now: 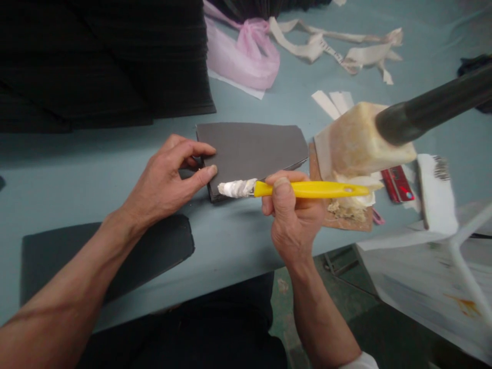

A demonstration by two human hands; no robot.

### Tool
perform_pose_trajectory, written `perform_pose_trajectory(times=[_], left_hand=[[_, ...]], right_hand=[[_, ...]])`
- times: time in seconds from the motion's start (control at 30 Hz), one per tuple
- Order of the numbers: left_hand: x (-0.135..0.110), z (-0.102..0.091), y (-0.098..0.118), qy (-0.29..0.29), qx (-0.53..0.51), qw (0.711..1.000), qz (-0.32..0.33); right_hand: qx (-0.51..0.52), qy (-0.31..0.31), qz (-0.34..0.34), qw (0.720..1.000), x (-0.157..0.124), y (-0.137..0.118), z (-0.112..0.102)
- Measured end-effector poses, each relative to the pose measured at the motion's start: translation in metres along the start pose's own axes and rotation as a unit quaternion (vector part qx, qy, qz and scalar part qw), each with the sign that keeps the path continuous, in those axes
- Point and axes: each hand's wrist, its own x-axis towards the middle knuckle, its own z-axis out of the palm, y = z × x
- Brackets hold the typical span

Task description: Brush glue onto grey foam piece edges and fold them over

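A short stack of dark grey sheets (249,146) lies on the table in front of me, its right end angled. At the stack's left edge, my left hand (165,171) rests its thumb and index fingertip on the top sheet, while the other fingers curl by the side, partly hidden. Held in my right hand (294,220) is a brush (319,189) with a yellow handle, pinched between thumb and fingers. Its whitish, caked or wrapped head points left, over the near edge of the stack, close to my left thumb. Whether it touches the sheet I cannot tell.
Tall black stacks (96,61) fill the back left. Another dark piece (154,246) lies under my left forearm. A yellowed glue container (353,138) with a dark tube above it stands right, near a red box (397,184). Pink plastic (249,56) and cloth strips (357,51) lie behind.
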Motion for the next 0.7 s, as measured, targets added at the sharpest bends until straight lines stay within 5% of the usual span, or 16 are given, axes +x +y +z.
perform_pose_trajectory(times=[0.7], left_hand=[[-0.002, 0.009, -0.001, 0.006, -0.058, 0.998, -0.025]], right_hand=[[-0.043, 0.014, 0.009, 0.999, 0.003, 0.007, -0.009]])
